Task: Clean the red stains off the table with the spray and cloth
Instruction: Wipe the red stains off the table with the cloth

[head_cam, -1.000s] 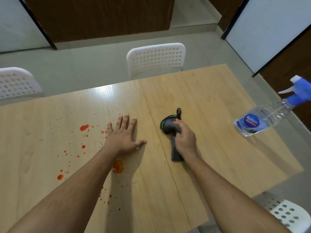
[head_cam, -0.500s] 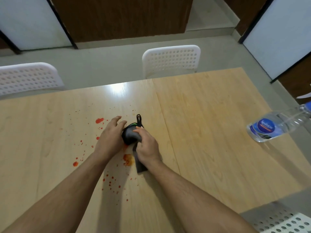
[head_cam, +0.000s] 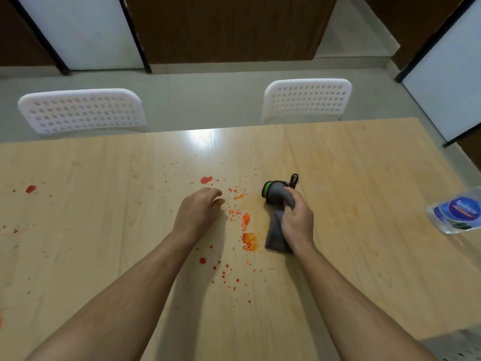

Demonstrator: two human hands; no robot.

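Mostly wooden table [head_cam: 364, 204], red stains [head_cam: 247, 230] mid-surface.

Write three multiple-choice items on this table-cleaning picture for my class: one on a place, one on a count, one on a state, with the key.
1. Where is the spray bottle?
A. at the table's right edge
B. between the hands
C. on a chair

2. How many white chairs stand beyond the table?
A. one
B. two
C. four

3. What is the right hand doing?
A. lying flat on the wood
B. gripping the grey cloth
C. holding the bottle

Key: 1 A, it shows at the frame's right edge; 2 B, the second chair is to the right; 3 B, its fingers wrap round the cloth beside the red stains.
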